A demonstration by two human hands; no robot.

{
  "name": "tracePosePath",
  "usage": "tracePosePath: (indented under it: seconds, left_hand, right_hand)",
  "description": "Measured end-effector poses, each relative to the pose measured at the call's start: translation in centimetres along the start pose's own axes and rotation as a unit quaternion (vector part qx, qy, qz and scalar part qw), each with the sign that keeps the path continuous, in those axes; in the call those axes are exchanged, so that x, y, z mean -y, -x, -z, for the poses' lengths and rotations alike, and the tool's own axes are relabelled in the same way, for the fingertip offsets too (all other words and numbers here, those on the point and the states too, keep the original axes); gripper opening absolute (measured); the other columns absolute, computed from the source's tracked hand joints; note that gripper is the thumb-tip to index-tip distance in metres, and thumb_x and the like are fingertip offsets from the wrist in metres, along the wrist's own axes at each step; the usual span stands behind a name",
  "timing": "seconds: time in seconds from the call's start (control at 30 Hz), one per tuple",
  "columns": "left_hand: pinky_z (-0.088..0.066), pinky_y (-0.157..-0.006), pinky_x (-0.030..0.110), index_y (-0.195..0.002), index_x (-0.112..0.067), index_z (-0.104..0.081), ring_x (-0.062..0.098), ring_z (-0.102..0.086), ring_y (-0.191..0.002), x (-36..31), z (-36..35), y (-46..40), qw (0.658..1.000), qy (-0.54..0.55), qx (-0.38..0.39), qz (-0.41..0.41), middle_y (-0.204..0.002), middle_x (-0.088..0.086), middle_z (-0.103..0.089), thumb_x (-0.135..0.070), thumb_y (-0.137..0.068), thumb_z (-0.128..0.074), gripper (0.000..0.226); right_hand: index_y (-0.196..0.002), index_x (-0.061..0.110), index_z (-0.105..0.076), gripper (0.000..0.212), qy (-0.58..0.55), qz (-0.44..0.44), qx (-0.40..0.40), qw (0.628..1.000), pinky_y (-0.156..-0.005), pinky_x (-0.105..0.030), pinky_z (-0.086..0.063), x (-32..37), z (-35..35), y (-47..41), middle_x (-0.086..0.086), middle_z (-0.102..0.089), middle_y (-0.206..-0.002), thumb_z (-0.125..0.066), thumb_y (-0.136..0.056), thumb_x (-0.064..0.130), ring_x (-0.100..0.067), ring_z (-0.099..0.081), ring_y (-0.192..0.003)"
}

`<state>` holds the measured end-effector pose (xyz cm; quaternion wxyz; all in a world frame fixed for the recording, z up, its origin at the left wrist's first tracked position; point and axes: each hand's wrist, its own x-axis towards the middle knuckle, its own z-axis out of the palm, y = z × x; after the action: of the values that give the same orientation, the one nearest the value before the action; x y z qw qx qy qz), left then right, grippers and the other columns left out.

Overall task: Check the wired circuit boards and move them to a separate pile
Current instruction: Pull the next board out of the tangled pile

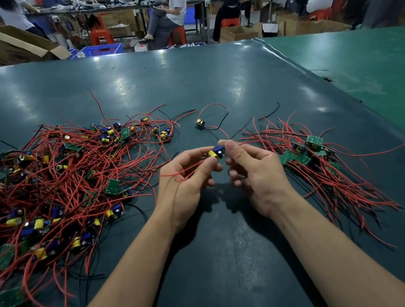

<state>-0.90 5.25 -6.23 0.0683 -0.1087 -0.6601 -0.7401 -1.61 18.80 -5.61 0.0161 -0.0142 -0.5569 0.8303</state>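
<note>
Both hands (221, 169) pinching circuit board (217, 153)

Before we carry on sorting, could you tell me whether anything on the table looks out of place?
One wired circuit board lies alone on the table, apart from the big pile and the smaller pile.

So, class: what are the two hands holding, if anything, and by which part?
One small wired circuit board with yellow and blue components, pinched at its ends between the left hand and right hand; its red wire crosses the left fingers.
</note>
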Motion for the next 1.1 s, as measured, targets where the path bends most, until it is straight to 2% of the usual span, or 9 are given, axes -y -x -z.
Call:
tracePosePath:
  seconds: [0.17, 0.27, 0.4, 0.5, 0.6, 0.7, 0.8, 0.93, 1.1]
  left_hand:
    - [-0.046, -0.056, 0.015, -0.101, -0.012, -0.069, 0.006, -0.053, -0.054, 0.0, 0.3, -0.2, 0.998, 0.042, 0.006, 0.043, -0.069, -0.001, -0.070, -0.004, -0.091, -0.060, 0.015]
    - [-0.048, -0.058, 0.016, -0.099, -0.014, -0.069, 0.007, -0.054, -0.056, 0.1, 0.4, -0.2, 0.998, 0.037, 0.007, 0.043, -0.071, 0.000, -0.071, -0.004, -0.091, -0.061, 0.015]
    - [-0.050, -0.060, 0.016, -0.104, -0.009, -0.068, 0.004, -0.060, -0.061, 0.1, 0.3, -0.1, 0.999, -0.008, 0.009, 0.030, -0.074, -0.001, -0.072, -0.002, -0.092, -0.061, 0.016]
    - [-0.050, -0.061, 0.014, -0.107, -0.003, -0.067, 0.001, -0.065, -0.065, 0.1, 0.2, -0.1, 0.999, -0.042, 0.015, 0.019, -0.076, 0.002, -0.071, 0.000, -0.092, -0.060, 0.017]
    - [-0.048, -0.059, 0.014, -0.104, -0.006, -0.067, 0.001, -0.061, -0.060, 0.1, 0.0, -0.2, 0.999, -0.042, -0.009, 0.007, -0.074, 0.003, -0.070, 0.001, -0.092, -0.060, 0.015]
    - [-0.048, -0.058, 0.014, -0.101, -0.006, -0.067, 0.001, -0.060, -0.058, 0.2, -0.2, -0.1, 0.998, -0.046, -0.032, -0.004, -0.072, 0.004, -0.069, 0.002, -0.091, -0.061, 0.014]
    - [-0.049, -0.059, 0.015, -0.103, -0.003, -0.067, 0.002, -0.062, -0.060, 0.4, -0.2, -0.2, 0.998, -0.055, -0.042, -0.009, -0.074, 0.006, -0.069, 0.002, -0.091, -0.062, 0.014]
    - [-0.050, -0.059, 0.016, -0.102, -0.001, -0.067, 0.004, -0.068, -0.068, 0.5, -0.1, -0.3, 0.998, -0.060, -0.034, -0.001, -0.078, 0.007, -0.070, 0.003, -0.089, -0.064, 0.013]
    - [-0.049, -0.058, 0.015, -0.103, 0.002, -0.067, 0.004, -0.068, -0.068, 0.5, -0.2, -0.3, 0.997, -0.068, -0.024, 0.005, -0.077, 0.007, -0.070, 0.002, -0.089, -0.064, 0.014]
  right_hand:
    - [-0.069, 0.013, -0.072, 0.009, -0.062, -0.005, -0.051, 0.997, -0.035, -0.015, -0.031, 0.0, 0.3, -0.6, 0.000, -0.061, -0.056, -0.078, -0.067, 0.019, -0.006, -0.043, -0.040]
    - [-0.060, 0.014, -0.071, 0.016, -0.045, 0.014, -0.060, 0.997, -0.035, -0.017, -0.031, -0.3, 0.3, -0.9, -0.002, -0.063, -0.058, -0.078, -0.074, 0.015, -0.007, -0.042, -0.039]
    - [-0.077, 0.015, -0.076, 0.012, 0.019, 0.019, -0.018, 0.999, -0.036, -0.017, -0.033, -0.8, 0.3, -0.8, 0.000, -0.063, -0.061, -0.071, -0.088, 0.016, -0.007, -0.043, -0.040]
    - [-0.081, 0.017, -0.078, 0.015, 0.072, 0.027, 0.009, 0.997, -0.036, -0.015, -0.029, -1.0, 0.4, -0.7, 0.004, -0.052, -0.053, -0.067, -0.091, 0.021, -0.006, -0.037, -0.038]
    - [-0.077, 0.012, -0.077, 0.019, 0.074, 0.058, -0.051, 0.994, -0.038, -0.017, -0.021, -1.0, 0.7, -1.0, 0.007, -0.037, -0.047, -0.069, -0.091, 0.021, -0.008, -0.027, -0.039]
    - [-0.077, 0.012, -0.077, 0.022, 0.109, 0.083, -0.100, 0.985, -0.045, -0.024, -0.028, -1.1, 0.9, -1.4, 0.008, -0.045, -0.050, -0.066, -0.093, 0.023, -0.012, -0.034, -0.045]
    - [-0.079, 0.000, -0.069, 0.029, 0.197, 0.127, -0.125, 0.964, -0.051, -0.033, -0.029, -1.3, 1.2, -1.5, -0.003, -0.046, -0.057, -0.062, -0.096, 0.024, -0.022, -0.035, -0.053]
    - [-0.086, 0.021, -0.069, 0.020, 0.286, 0.166, -0.128, 0.935, -0.046, -0.016, -0.030, -1.5, 1.4, -1.6, 0.011, -0.045, -0.053, -0.053, -0.097, 0.016, -0.004, -0.037, -0.044]
    - [-0.106, 0.024, -0.066, 0.024, 0.130, 0.093, -0.115, 0.980, -0.037, -0.021, -0.038, -1.2, 1.1, -1.7, 0.002, -0.068, -0.081, -0.053, -0.096, 0.007, -0.006, -0.050, -0.046]
